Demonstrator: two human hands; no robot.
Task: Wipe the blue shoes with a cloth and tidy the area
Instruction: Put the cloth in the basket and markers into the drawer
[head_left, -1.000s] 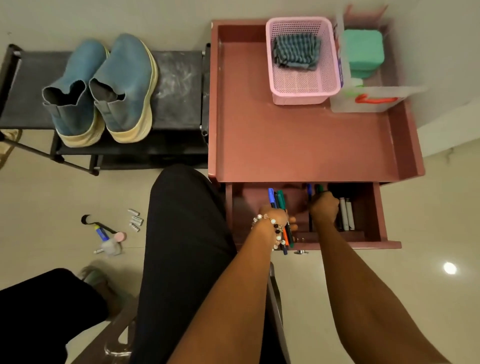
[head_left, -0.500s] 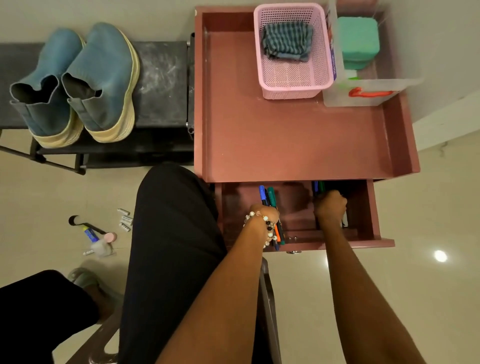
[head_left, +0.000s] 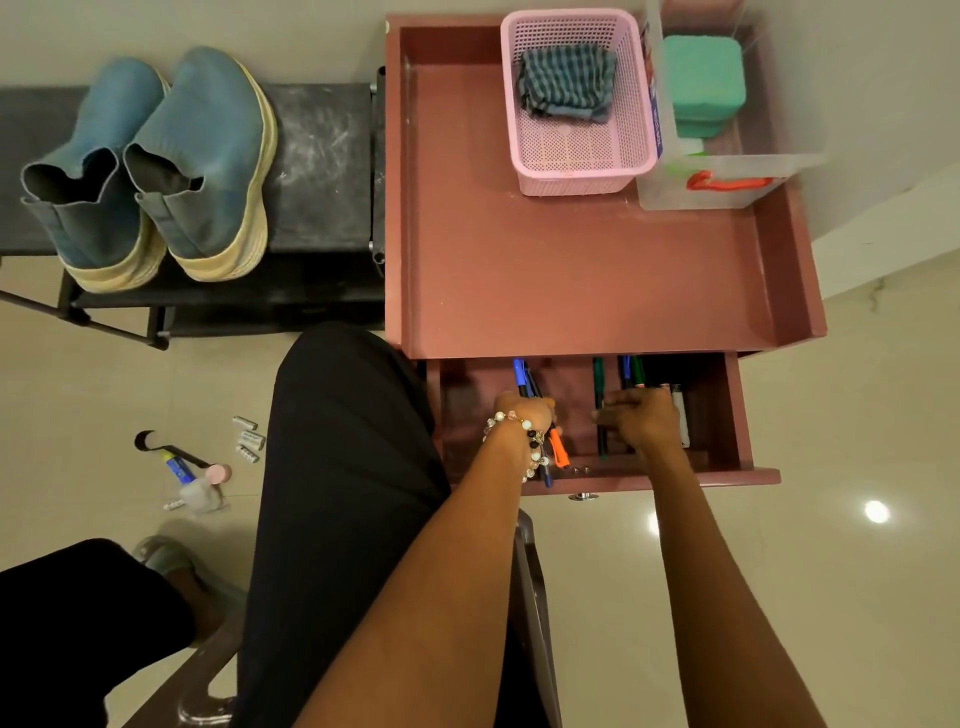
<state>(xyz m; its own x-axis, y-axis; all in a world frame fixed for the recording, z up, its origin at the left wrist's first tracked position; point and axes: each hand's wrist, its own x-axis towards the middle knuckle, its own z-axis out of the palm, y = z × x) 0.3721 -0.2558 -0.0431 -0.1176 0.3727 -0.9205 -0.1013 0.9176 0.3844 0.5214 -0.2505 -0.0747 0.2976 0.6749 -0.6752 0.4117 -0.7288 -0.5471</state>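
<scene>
Warm, dim indoor light falls from above me, leaving a bright glare spot on the glossy floor tiles (head_left: 877, 512), deep shadow inside the open drawer (head_left: 670, 371), softly blurred detail throughout, and wide-angle bending at the edges.

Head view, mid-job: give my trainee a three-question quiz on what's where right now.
1. True or false: the folded striped grey cloth lies in the pink perforated plastic basket.
2. Which hand's grip holds a bundle of coloured pens: A left hand, B right hand?
3. Fill in: the pair of blue slip-on shoes stands on the black ___.

Key: 1 true; 2 A; 3 rack.
</scene>
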